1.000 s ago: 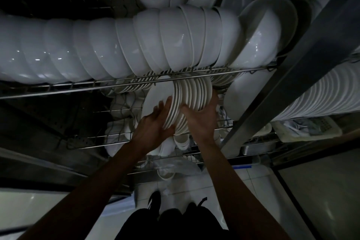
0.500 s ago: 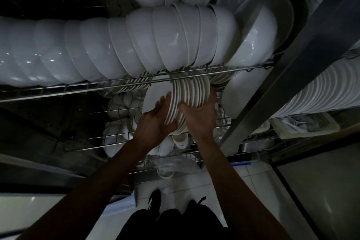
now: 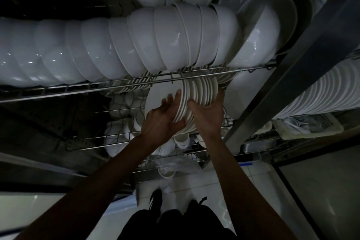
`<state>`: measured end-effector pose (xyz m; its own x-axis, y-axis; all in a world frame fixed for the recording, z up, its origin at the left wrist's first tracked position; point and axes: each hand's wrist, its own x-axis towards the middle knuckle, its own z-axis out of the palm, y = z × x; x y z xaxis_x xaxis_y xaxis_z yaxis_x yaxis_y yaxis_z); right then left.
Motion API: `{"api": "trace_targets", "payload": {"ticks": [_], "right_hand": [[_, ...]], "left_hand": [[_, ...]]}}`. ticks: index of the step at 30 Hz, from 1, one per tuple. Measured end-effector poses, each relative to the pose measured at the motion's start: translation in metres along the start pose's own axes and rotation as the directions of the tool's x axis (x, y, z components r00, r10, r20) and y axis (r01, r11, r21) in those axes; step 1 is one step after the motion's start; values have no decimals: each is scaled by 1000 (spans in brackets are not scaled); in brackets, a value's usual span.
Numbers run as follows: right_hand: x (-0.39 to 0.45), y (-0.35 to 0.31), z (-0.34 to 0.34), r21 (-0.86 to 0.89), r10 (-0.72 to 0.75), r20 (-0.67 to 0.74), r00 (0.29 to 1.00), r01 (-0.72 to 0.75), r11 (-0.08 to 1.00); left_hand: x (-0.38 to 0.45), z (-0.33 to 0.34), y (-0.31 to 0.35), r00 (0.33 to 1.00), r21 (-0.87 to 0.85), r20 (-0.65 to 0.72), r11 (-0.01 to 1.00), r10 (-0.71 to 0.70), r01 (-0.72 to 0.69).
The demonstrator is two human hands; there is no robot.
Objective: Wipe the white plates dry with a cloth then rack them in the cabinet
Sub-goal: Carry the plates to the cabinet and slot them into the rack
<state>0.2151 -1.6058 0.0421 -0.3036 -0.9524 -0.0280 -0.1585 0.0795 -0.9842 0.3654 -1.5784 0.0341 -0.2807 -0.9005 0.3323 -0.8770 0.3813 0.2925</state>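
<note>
A: Far left, what are you making out in the cabinet (image 3: pixel 303 68)?

B: Very little. The left side is sitting in deep shadow, and the row of bowls (image 3: pixel 116 48) on the upper wire shelf (image 3: pixel 78 88) is running off the frame edge. Below it you're seeing only vague white crockery.

A: And your hands?

B: Your left hand (image 3: pixel 161 119) is lying against the near face of the stack of white plates (image 3: pixel 196 95), fingers nearly straight, thumb tucked under the bottom rims. Your right hand (image 3: pixel 208 115) is curling round the stack's far side; its fingertips are hidden behind the plates. The stack is standing on edge between both hands, just under the upper shelf's front wire, its top blurring into that wire.

A: Further right?

B: More plates (image 3: pixel 311 95) are lining up past the metal post, cut off at the edge, with a pale basket (image 3: pixel 311 126) below them.

A: Any writing or labels?

B: You're getting nothing legible in this dimness.
</note>
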Motion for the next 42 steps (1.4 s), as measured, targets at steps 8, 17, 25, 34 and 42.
{"api": "trace_targets", "payload": {"ticks": [8,17,25,34,42], "right_hand": [[1,9,-2,41,-10,-35,999,12,999],[-5,22,5,120,-69,-36,997,73,990],[-5,33,10,196,17,21,1000,-21,980],[-2,35,-2,237,33,133,991,-65,969],[-4,33,-5,284,43,140,989,-81,955]], "left_hand": [[-10,10,0,999,-45,40,999,-18,19],[-30,18,-22,999,-81,-4,996,40,-40],[-38,20,-30,996,-53,-14,995,87,-87],[-45,24,-25,997,-147,-74,989,-29,17],[-52,39,-27,986,-257,-144,965,-85,46]]}}
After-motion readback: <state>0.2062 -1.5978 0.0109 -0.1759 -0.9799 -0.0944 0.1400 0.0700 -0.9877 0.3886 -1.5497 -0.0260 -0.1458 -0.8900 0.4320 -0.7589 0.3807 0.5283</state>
